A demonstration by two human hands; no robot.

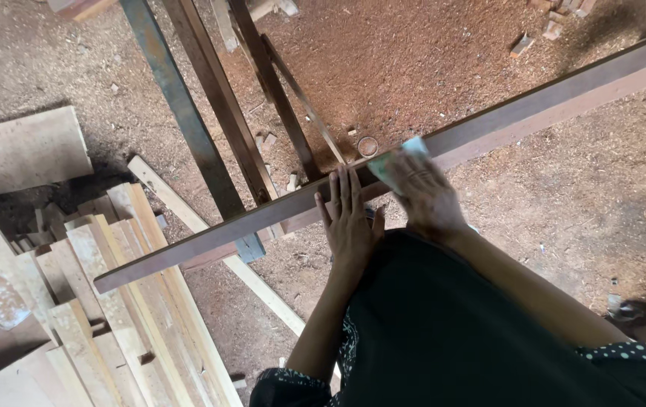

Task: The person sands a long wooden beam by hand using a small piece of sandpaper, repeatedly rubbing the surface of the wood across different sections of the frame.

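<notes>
A long dark wooden plank runs diagonally from lower left to upper right, resting on a metal frame. My left hand lies flat on the plank with fingers spread, holding nothing. My right hand presses a pale green piece of sandpaper against the plank's top face; hand and paper are motion-blurred.
A pile of light wooden boards and offcuts lies at lower left, with a pale slab beyond it. Sawdust covers the floor. A small round lid and wood scraps lie beyond the plank.
</notes>
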